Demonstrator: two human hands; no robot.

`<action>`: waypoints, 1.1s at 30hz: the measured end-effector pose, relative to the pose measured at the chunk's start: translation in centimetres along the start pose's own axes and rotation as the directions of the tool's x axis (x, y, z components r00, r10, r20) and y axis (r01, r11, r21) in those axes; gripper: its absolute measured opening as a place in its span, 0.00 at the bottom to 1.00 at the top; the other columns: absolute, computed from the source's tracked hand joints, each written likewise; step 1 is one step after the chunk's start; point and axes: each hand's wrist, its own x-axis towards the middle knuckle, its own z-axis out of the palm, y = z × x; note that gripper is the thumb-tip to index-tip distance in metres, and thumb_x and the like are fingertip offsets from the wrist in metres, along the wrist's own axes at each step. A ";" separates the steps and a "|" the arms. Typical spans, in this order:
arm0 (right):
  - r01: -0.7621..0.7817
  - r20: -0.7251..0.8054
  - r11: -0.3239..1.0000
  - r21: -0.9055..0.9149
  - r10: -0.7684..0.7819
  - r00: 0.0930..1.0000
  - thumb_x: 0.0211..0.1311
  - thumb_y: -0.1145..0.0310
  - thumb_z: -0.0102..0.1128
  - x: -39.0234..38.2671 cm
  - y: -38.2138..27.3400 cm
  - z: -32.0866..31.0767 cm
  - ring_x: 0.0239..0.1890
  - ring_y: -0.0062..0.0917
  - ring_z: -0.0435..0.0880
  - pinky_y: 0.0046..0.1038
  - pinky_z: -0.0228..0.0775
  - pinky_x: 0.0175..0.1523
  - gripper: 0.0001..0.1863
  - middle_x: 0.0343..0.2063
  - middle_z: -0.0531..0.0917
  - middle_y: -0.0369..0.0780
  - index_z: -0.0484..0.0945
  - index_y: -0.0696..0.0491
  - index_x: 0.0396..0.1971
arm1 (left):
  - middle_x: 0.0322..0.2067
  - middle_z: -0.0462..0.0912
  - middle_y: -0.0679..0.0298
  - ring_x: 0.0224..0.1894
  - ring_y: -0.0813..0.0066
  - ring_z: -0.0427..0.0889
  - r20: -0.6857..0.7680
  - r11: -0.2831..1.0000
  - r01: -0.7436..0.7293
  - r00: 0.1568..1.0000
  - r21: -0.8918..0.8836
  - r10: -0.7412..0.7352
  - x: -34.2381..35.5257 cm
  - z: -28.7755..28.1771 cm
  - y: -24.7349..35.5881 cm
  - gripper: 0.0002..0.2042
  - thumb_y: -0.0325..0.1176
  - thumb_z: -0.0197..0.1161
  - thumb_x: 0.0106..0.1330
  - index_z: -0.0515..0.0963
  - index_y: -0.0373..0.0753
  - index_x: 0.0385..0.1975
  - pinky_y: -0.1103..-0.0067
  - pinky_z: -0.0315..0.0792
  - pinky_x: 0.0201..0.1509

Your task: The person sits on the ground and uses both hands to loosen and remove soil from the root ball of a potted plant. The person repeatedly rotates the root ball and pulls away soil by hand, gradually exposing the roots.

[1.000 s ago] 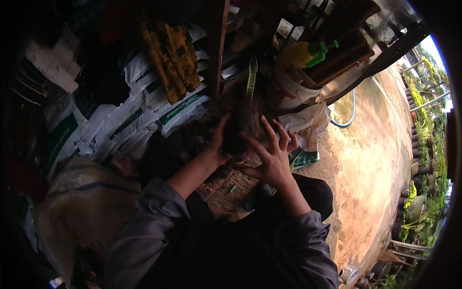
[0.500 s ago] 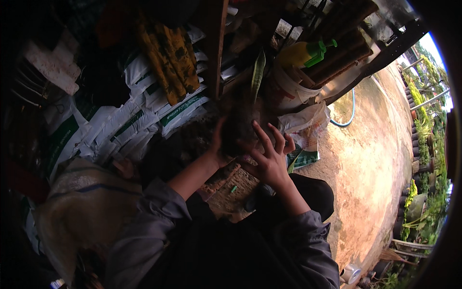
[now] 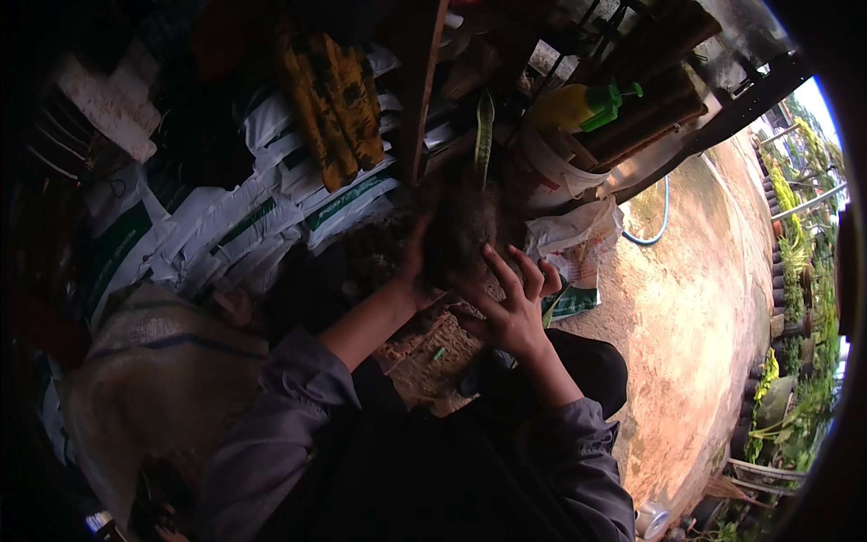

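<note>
A snake plant with one upright, pale-edged green leaf (image 3: 484, 135) rises from a dark, rounded mass of soil (image 3: 465, 226); in the shadow I cannot tell whether a pot surrounds it. My left hand (image 3: 417, 275) cups the near left side of this mass, its fingers partly hidden in the dark. Against the right side presses my right hand (image 3: 515, 303), thumb below and index finger on the surface, the other fingers curved and spread. Under my hands is brown, rough ground with a small green piece (image 3: 439, 354) on it.
White and green filled bags (image 3: 244, 217) are stacked at left, a yellow patterned cloth (image 3: 334, 117) over them. A whitish bucket (image 3: 546, 172) and a yellow spray bottle with green head (image 3: 578, 107) stand far right. Nearer left lies a pale woven sack (image 3: 172, 379). A blue hose (image 3: 664, 212) curves on the sunlit ground.
The view has shifted slightly, so the surroundings sit a little further right. Both hands stay around the soil mass, with the right fingers slightly lower on it.
</note>
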 end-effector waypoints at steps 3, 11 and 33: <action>-0.061 0.027 0.998 -0.017 0.062 0.998 0.40 0.53 0.70 0.4 -0.5 -0.3 0.62 0.37 0.60 0.42 0.39 0.62 0.20 0.61 0.67 0.35 0.82 0.29 0.40 | 0.50 0.76 0.60 0.48 0.69 0.79 -0.019 1.000 -0.008 1.000 0.020 0.009 0.0 0.2 0.0 0.30 0.57 0.39 0.68 0.66 0.39 0.58 0.71 0.78 0.49; -0.202 0.013 0.961 0.187 0.204 0.979 0.37 0.58 0.71 0.4 0.3 -0.4 0.62 0.40 0.60 0.41 0.43 0.62 0.26 0.63 0.63 0.42 0.81 0.34 0.44 | 0.50 0.76 0.60 0.47 0.70 0.80 0.057 1.000 0.014 0.998 0.019 -0.016 0.1 -0.2 0.1 0.29 0.55 0.41 0.68 0.66 0.37 0.58 0.72 0.78 0.50; -0.216 0.056 0.975 0.060 0.212 0.976 0.38 0.60 0.65 0.4 1.9 -0.2 0.63 0.41 0.58 0.42 0.41 0.63 0.28 0.64 0.62 0.41 0.78 0.40 0.47 | 0.43 0.79 0.63 0.40 0.76 0.81 -0.088 0.966 -0.023 0.995 0.257 0.047 -0.2 -0.8 -0.9 0.21 0.44 0.57 0.65 0.71 0.38 0.53 0.80 0.77 0.42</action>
